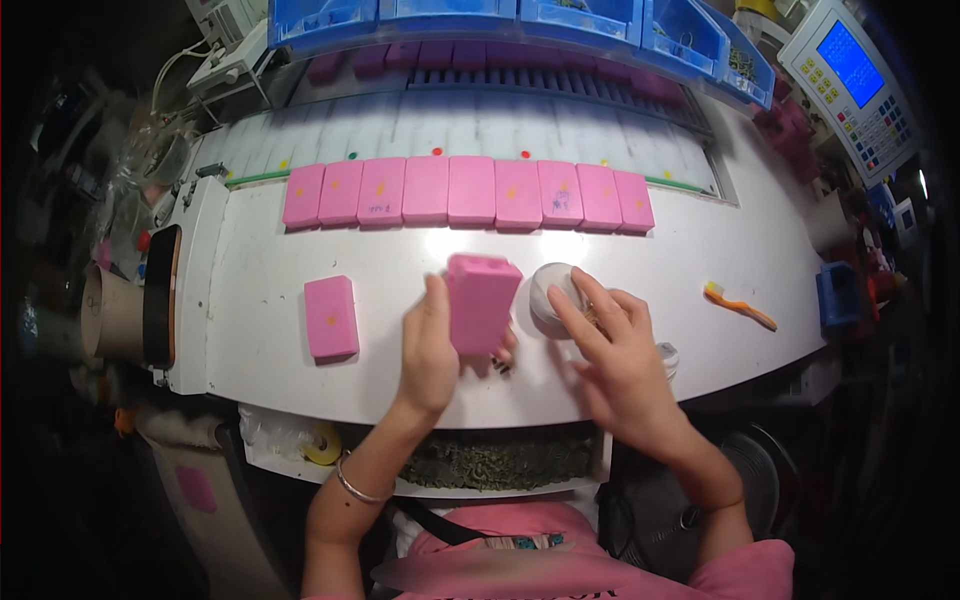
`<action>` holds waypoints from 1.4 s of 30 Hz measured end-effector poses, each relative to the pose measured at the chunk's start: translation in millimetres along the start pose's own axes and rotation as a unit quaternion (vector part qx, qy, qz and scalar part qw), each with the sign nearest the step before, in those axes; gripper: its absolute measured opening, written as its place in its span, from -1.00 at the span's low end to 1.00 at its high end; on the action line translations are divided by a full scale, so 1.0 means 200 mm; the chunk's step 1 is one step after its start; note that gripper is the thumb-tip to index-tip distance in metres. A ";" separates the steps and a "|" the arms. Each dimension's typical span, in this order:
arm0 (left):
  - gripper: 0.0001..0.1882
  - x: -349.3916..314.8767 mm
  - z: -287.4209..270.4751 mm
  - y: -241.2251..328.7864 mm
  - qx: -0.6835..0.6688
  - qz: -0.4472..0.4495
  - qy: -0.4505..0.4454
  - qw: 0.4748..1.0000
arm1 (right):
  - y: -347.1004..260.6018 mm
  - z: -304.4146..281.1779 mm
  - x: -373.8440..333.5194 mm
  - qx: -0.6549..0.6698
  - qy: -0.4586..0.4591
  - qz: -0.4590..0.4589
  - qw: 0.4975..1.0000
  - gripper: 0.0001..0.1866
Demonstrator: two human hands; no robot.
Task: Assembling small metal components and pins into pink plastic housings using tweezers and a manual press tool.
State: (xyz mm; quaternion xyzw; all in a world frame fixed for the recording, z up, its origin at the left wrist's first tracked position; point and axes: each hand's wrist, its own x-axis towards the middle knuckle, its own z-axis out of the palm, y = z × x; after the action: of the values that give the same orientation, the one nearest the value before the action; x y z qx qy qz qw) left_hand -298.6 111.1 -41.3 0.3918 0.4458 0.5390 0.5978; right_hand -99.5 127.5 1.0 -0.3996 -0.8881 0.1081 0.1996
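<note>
My left hand [430,345] is closed around a pink rubbery block [484,305], held tilted above the white tabletop. A slot or notch shows along the block's upper end. Just to its right, my right hand [622,355] has its fingers curved over a white rounded bundle [552,293]. Something small and golden shows by those fingers, too unclear to name. A similar pink block [330,318] lies flat to the left of my left hand. Beneath the held block is a small dark striped thing [501,367].
A row of several pink blocks [427,190] crosses the back of the white table [260,260]. Blue bins [575,22] hang above. An orange brush [740,305] lies right. A keypad device [850,75] stands far right. A drawer of green bits [500,460] sits below the table edge.
</note>
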 end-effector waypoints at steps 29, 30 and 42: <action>-0.72 0.39 -0.91 0.63 0.199 0.048 0.269 0.941 | -0.40 0.40 0.41 0.286 -0.067 -0.081 0.952 -0.30; -0.75 0.47 -1.04 0.67 0.288 0.023 0.289 0.912 | -0.42 0.42 0.42 0.266 -0.076 -0.098 0.956 -0.25; -0.62 0.89 -1.59 0.68 0.623 0.113 0.380 0.675 | -0.45 0.50 0.54 0.275 -0.143 -0.123 0.943 -0.13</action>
State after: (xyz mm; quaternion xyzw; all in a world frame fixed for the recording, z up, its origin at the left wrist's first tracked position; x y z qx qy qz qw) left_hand -637.8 299.8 -25.8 0.4818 0.8195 0.3021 -0.0709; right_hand -268.4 147.5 -27.3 -0.1974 -0.8854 0.3785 0.1838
